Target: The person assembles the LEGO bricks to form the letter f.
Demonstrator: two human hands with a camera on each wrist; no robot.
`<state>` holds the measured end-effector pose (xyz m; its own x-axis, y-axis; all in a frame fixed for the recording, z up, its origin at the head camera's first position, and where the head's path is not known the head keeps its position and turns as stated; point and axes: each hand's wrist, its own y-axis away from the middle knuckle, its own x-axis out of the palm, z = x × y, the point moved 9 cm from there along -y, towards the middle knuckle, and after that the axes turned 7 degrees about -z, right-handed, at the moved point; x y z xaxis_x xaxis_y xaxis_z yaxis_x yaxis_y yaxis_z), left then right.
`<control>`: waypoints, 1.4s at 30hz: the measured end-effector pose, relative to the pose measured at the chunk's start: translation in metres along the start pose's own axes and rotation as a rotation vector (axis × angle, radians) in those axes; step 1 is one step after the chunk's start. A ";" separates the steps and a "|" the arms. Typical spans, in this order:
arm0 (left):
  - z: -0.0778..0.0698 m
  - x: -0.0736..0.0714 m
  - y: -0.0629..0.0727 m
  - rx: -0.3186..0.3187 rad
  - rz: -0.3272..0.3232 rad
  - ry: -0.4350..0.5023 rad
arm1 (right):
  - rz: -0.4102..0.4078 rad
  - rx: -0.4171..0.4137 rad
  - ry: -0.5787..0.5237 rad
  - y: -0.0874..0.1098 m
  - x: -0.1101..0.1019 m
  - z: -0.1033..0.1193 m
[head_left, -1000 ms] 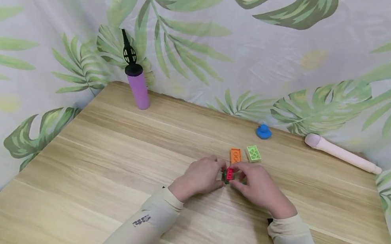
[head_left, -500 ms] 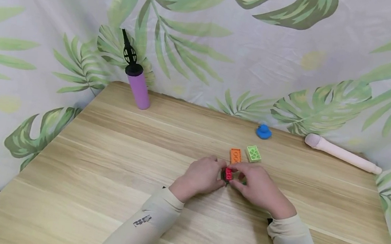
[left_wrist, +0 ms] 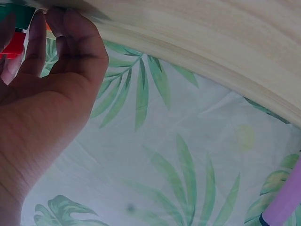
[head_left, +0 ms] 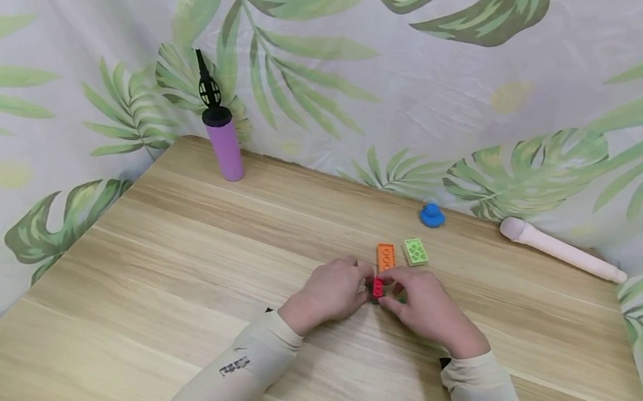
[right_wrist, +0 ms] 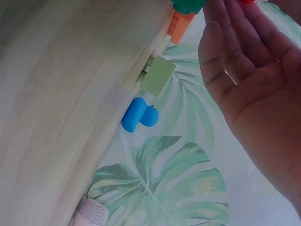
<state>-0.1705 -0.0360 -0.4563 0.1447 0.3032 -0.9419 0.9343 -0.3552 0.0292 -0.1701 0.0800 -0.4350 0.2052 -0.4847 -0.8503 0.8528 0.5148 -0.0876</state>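
Observation:
Between both hands is a small red toy brick (head_left: 378,287), on or just above a green toy brick (left_wrist: 21,18); whether the two are joined cannot be seen. My left hand (head_left: 331,291) has its fingers and thumb curled round the green brick, mostly hiding it in the head view. Thumb and fingers of my right hand (head_left: 430,305) pinch the red brick from the other side. Just beyond the hands lie an orange toy brick (head_left: 385,255) and a light green toy brick (head_left: 415,252), undersides up in the head view.
A blue rubber duck (head_left: 432,215) sits farther back on the wooden table (head_left: 173,263). At the back right lies a pale pink microphone-shaped object (head_left: 566,251). A purple hand pump (head_left: 225,150) with a black nozzle stands at the back left, near the leaf-patterned cloth (head_left: 309,94).
The red brick has shifted and tilted slightly between the fingers. Both hands stay in nearly the same place, and the head view has moved a little.

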 end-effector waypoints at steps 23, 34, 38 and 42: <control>0.012 -0.007 0.000 -0.023 0.046 0.106 | -0.006 0.018 0.021 0.000 0.000 0.001; 0.007 -0.006 -0.002 0.010 0.051 0.085 | -0.011 0.026 0.039 0.000 0.001 0.000; 0.009 -0.004 -0.001 0.008 0.052 0.084 | -0.015 0.028 0.052 0.000 0.001 0.001; 0.011 -0.005 0.000 -0.001 0.055 0.087 | -0.028 0.025 0.068 0.000 0.001 0.003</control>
<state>-0.1751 -0.0477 -0.4553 0.2237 0.3583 -0.9064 0.9244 -0.3728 0.0808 -0.1682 0.0773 -0.4338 0.1483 -0.4490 -0.8811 0.8699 0.4831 -0.0998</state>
